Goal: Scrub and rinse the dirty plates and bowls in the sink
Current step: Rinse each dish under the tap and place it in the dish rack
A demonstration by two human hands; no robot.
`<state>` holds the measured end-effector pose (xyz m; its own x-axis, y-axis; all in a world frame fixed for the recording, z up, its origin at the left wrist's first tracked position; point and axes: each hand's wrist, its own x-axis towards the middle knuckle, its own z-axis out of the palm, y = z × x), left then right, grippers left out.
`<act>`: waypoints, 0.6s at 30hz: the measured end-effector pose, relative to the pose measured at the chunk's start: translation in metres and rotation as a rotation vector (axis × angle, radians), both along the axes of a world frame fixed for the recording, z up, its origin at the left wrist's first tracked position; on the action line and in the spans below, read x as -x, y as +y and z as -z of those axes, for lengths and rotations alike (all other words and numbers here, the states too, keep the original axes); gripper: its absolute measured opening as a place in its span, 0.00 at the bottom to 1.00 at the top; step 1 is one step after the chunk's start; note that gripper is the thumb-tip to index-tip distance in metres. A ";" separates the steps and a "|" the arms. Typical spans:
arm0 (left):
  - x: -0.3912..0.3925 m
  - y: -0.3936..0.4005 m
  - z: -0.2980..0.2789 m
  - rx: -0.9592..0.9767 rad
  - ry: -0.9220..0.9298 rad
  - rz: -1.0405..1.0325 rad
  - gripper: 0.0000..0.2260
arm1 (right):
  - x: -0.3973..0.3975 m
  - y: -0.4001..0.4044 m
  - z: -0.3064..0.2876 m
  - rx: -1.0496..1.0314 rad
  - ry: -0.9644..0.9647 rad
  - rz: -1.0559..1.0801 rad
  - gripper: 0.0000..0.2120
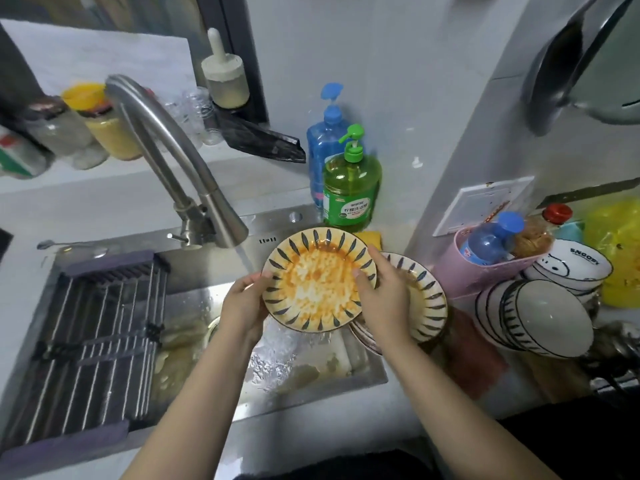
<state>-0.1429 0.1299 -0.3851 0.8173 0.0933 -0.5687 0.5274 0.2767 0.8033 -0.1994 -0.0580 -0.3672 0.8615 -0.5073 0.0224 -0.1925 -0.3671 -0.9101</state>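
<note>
One steel sink (194,403) is seen under a running faucet (180,161). Over it, a sauce-smeared plate (317,285) is gripped at its left rim by the left hand (242,303), while the right hand (384,299) clasps the right edge, thumb on its face.

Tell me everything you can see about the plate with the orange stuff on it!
The plate is round and cream-coloured, probably ceramic, with dark petal-like strokes ringing its rim. Orange sauce smears cover its middle. It is held tilted above the sink. The left hand grips its left edge, and the right hand holds its right edge, thumb on the rim. Water from the faucet runs down at its left edge. Another patterned plate sits behind it.
</note>
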 end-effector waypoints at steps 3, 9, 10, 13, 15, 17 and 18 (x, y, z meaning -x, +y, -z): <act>0.005 0.028 0.002 0.044 -0.002 0.039 0.07 | -0.010 0.028 -0.001 -0.092 0.015 -0.085 0.23; 0.002 0.068 0.017 0.222 0.181 -0.053 0.13 | -0.031 0.085 0.017 -0.226 0.164 -0.185 0.25; 0.000 0.079 0.022 0.231 0.206 -0.066 0.16 | -0.035 0.094 0.022 -0.255 0.195 -0.181 0.25; -0.005 0.098 0.031 0.272 0.211 -0.034 0.23 | -0.046 0.109 0.036 -0.293 0.271 -0.222 0.25; -0.007 0.106 0.032 0.213 0.165 0.014 0.21 | -0.052 0.114 0.046 -0.202 0.334 -0.323 0.25; -0.014 0.115 0.035 0.061 0.123 0.018 0.15 | -0.057 0.123 0.061 0.063 0.396 -0.441 0.24; -0.016 0.116 0.038 -0.023 0.109 0.013 0.14 | -0.057 0.126 0.067 0.227 0.409 -0.505 0.24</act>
